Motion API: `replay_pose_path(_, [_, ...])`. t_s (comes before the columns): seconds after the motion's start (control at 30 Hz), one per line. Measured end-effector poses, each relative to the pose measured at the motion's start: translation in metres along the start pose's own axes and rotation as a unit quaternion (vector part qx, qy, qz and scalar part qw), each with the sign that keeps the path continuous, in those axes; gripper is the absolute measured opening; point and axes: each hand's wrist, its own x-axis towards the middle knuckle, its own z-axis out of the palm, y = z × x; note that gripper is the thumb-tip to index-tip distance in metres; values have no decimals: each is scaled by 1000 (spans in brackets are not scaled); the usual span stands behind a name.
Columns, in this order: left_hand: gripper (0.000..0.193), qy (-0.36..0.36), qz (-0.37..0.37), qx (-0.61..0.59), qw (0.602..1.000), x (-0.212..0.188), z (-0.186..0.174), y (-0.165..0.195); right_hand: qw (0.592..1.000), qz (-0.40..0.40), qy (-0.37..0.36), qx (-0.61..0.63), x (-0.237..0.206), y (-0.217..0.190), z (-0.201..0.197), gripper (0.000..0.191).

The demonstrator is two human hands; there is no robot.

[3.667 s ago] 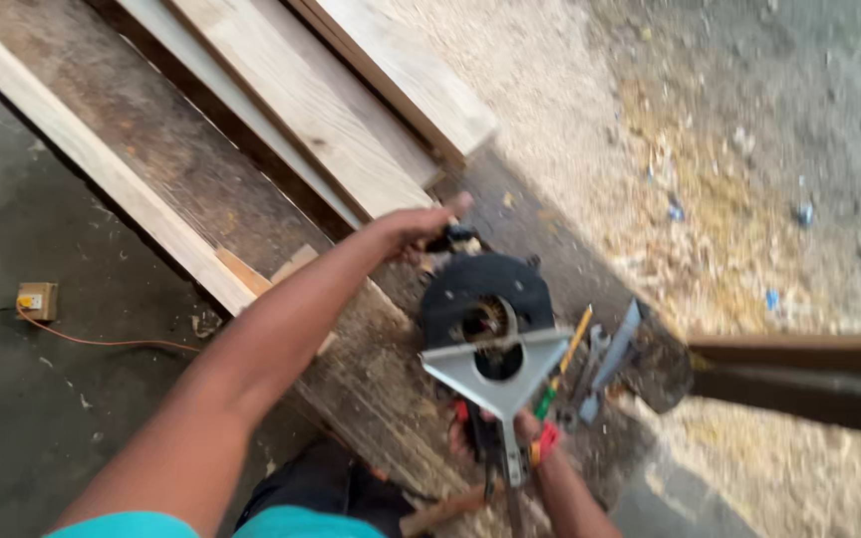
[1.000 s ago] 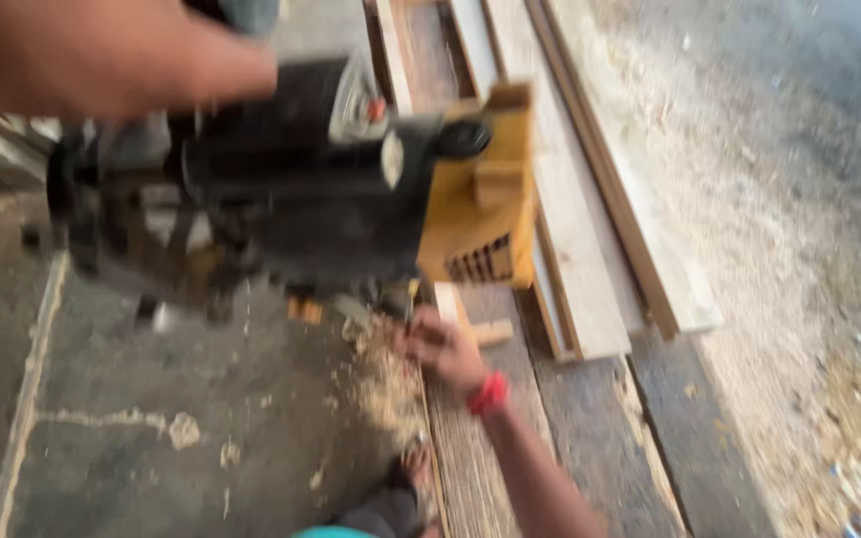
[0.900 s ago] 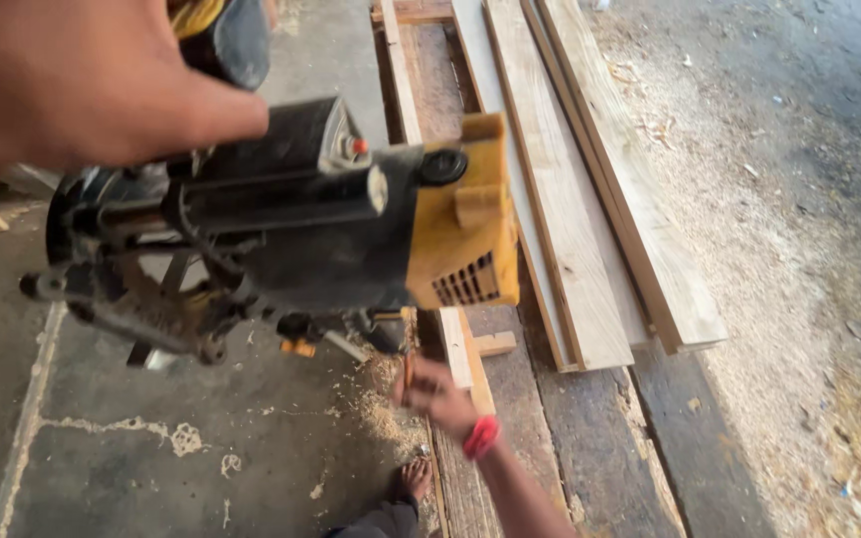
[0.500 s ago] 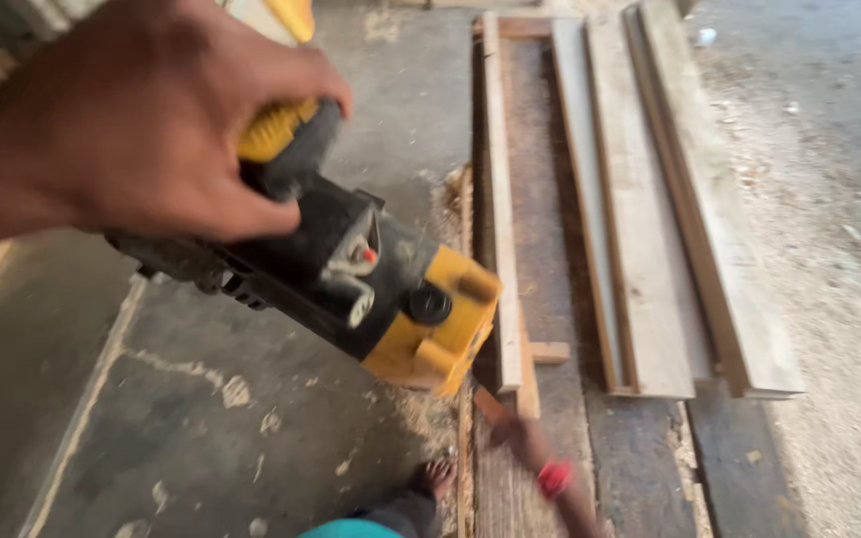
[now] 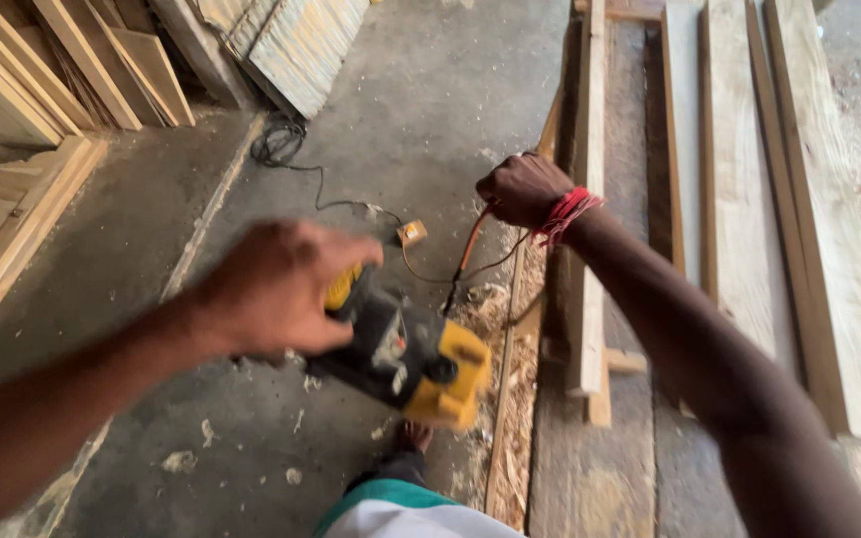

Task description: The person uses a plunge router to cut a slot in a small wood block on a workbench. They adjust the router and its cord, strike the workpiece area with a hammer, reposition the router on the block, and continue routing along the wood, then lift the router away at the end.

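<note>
Nearest the camera, the left hand (image 5: pixel 276 289) is wrapped tight around the top handle of a yellow and black power saw (image 5: pixel 406 354), which hangs in the air above the concrete floor (image 5: pixel 151 299); hand and tool are blurred, so the exact finger placement is hard to read. Just below the saw, a bare foot (image 5: pixel 413 435) rests on the floor among scattered wood shavings (image 5: pixel 495 309). Further out, the right hand (image 5: pixel 522 187), with a red thread band (image 5: pixel 565 214) at the wrist, is closed in a fist on an orange cord (image 5: pixel 462 261) that runs down toward the saw. A small yellow block (image 5: pixel 412 233) lies on the floor near that cord, with a thin black cable (image 5: pixel 286 149) trailing away from it into a loose coil. To the right, long wooden planks (image 5: pixel 739 199) lie side by side, running away from the person. At the far left, more boards (image 5: pixel 62 70) lean stacked, and a ribbed sheet (image 5: pixel 296 45) rests against the wall.
</note>
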Motion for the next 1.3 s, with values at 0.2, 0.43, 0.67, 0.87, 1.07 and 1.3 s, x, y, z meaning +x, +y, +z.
replay_pose_path(0.2, [48,44,-127,-114,984,-10,51,-65,957,-156,206,-128,42,-24,14,15])
replay_pose_path(0.43, [50,72,-212,-201,953,-10,122,-101,985,145,-94,26,56,-12,71,25])
replay_pose_path(0.67, [52,32,-250,-260,932,6,162,-113,696,291,-14,657,49,-6,135,12])
replay_pose_path(0.87, [49,34,-283,-285,915,19,189,-119,776,345,16,527,35,-87,121,101])
replay_pose_path(1.07, [45,88,-261,-289,917,22,206,-124,935,157,2,319,7,-139,63,7])
replay_pose_path(1.3, [51,106,-277,-307,904,11,210,-121,927,157,152,304,-56,-205,30,17])
